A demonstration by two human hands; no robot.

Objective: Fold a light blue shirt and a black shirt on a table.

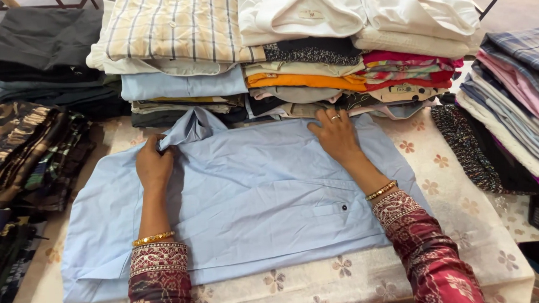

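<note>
A pale blue shirt (253,200) lay spread flat and creased across the flowered tablecloth (463,222) in front of me. My left hand (153,164) pinched a fold of its collar, while my right hand (337,134) pressed open and flat on the cloth near the top edge. Stacks of folded clothes (302,55) lined the table's far side.

One light-blue shirt (247,194) spread flat; two hands (153,167) (337,137); two gold bangles (153,238) (381,190); several stacks of folded garments (302,67).
</note>
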